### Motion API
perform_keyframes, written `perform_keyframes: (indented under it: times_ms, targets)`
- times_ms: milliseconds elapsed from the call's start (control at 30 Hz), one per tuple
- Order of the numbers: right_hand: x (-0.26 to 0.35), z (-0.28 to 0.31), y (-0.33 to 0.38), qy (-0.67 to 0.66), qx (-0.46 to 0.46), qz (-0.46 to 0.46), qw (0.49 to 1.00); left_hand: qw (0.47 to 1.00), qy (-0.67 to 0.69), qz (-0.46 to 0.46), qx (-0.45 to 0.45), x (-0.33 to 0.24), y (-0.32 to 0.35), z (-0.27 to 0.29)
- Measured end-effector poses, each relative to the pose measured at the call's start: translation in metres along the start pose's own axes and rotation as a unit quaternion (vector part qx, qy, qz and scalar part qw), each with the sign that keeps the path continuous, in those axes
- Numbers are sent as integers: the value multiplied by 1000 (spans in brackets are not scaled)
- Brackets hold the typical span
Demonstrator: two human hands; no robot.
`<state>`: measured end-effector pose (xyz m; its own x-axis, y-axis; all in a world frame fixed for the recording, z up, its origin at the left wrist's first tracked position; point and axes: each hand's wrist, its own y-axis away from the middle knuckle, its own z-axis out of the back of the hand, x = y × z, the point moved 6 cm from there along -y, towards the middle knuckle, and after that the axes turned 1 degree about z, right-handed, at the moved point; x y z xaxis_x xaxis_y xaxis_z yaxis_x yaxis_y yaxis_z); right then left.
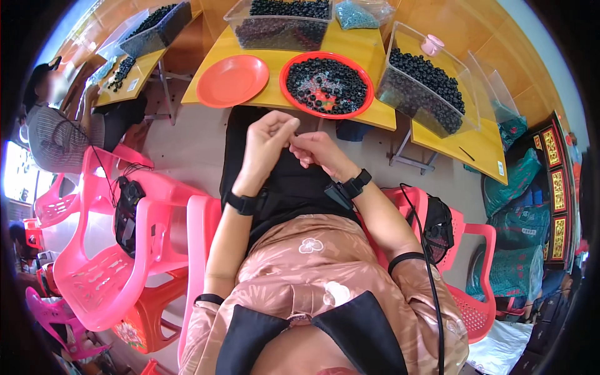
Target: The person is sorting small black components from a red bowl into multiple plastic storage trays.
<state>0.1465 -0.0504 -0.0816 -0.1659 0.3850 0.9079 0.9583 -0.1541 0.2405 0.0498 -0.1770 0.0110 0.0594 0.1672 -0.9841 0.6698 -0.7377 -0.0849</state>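
My left hand (269,142) and my right hand (320,154) meet above my lap, just in front of the table edge. The fingers of both are pinched together at the fingertips. A tiny dark bit seems to show between them, too small and covered to name. Closest to my hands is a round red tray (284,80) on the yellow table. It holds many small black ring-shaped parts (331,78) and some pale, clear bits. Left of it lies a shallow orange-red plate (232,81), its smooth bottom showing.
Clear bins of black parts stand behind (278,34) and to the right (425,84), near a bag of pale blue pieces (357,14) and a pink cup (432,44). Pink chairs (100,275) flank me. A person (59,137) sits left. Green sacks (519,219) line the right.
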Motion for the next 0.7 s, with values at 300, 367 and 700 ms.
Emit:
perform_keyframes:
  times_ms: [300,367,700]
  targets:
    - [36,20,10,4,-41,80,996,971,-179,-98,-126,1,36,-2]
    - [39,23,12,-11,-50,71,996,942,-232,-192,-147,-27,47,-7]
    - [110,132,42,364,-392,288,794,757,-461,-463,-4,-38,86,-46]
